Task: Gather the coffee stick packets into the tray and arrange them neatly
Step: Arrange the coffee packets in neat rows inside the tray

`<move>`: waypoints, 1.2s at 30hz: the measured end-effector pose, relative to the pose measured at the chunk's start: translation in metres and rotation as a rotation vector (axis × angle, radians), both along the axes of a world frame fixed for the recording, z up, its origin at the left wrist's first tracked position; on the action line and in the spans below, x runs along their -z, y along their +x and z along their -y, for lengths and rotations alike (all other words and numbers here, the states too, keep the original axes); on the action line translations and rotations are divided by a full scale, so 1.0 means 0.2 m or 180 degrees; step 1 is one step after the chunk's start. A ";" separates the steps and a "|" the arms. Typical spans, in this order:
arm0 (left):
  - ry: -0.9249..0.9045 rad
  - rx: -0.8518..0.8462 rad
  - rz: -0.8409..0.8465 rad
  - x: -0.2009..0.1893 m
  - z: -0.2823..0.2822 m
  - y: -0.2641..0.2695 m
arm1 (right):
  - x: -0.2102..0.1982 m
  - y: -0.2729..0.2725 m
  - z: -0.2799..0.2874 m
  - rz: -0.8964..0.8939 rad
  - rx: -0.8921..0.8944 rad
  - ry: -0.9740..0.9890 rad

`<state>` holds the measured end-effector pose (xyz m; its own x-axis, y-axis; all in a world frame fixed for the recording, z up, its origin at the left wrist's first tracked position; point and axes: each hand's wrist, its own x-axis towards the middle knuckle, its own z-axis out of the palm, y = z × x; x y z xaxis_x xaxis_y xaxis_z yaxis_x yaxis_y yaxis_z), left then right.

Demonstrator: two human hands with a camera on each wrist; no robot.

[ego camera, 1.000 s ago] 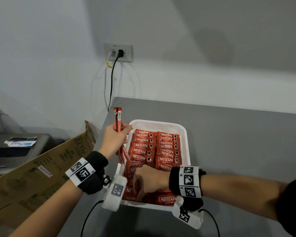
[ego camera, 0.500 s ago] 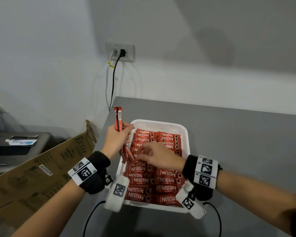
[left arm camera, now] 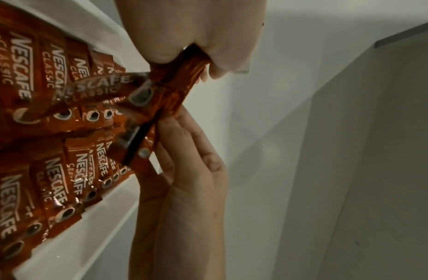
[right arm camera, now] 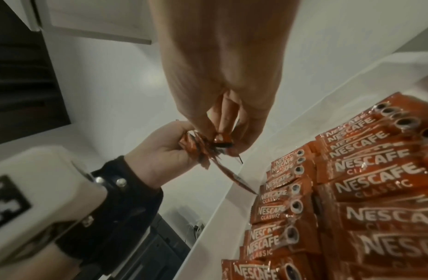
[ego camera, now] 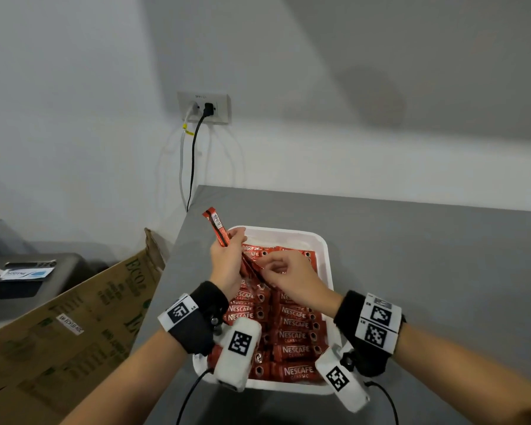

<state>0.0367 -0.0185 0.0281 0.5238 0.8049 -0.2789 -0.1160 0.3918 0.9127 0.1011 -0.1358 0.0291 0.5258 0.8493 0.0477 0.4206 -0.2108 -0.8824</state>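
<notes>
Step in hand: looks like peeling one stick off the bundle so it can go down into the rows.
Left hand (ego camera: 226, 262): fist closed round a bundle of coffee sticks (ego camera: 216, 226), held upright at the far-left corner of the tray (ego camera: 328, 265), top ends poking up above the knuckles.
Right hand (ego camera: 290, 276): reaching in from the right, fingertips (right arm camera: 223, 130) pinching the lower end of one packet in that bundle, palm down over the tray.
Packets in tray (ego camera: 295, 335): already laid in two columns, logos up, overlapping like shingles; I'd say the tray is mostly full.
How to do it well: pull just the one stick, straight down and out, while the left grip loosens a touch so the rest don't fan out. Then lay it logo up, parallel with its neighbours, tucked into the left column.
Watch out: the foil looks slick, so two could slide out together, or a dangling end could snag the rows underneath.
Surroundings: grey table (ego camera: 426, 256), cardboard box (ego camera: 74, 320) leaning off its left edge.
</notes>
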 end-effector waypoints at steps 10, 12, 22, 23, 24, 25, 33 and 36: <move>-0.0464 0.0692 -0.0016 0.05 0.02 -0.06 | -0.01 0.10 0.01 -0.0616 0.0408 0.0215; -0.0492 0.0819 0.0025 0.04 -0.01 -0.08 | -0.02 0.13 0.02 -0.0359 0.0541 0.0400; 0.0501 0.1037 -0.0186 -0.01 -0.05 -0.09 | -0.01 0.22 0.03 0.1117 0.0165 0.0440; 0.0614 0.1003 -0.0181 -0.01 -0.04 -0.10 | -0.02 0.23 0.03 0.0924 0.0251 0.0284; 0.0707 0.0977 -0.0167 -0.01 -0.04 -0.10 | -0.03 0.25 0.03 0.0728 0.0307 0.0153; 0.0768 0.0952 -0.0155 -0.02 -0.04 -0.10 | -0.04 0.26 0.03 0.0595 0.0323 0.0061; 0.0811 0.0817 -0.0036 -0.02 -0.03 -0.09 | -0.08 0.32 0.03 0.0519 0.0185 -0.0045; 0.1100 0.0918 -0.0254 -0.02 -0.05 -0.08 | -0.11 0.33 0.01 0.0608 -0.0018 -0.0234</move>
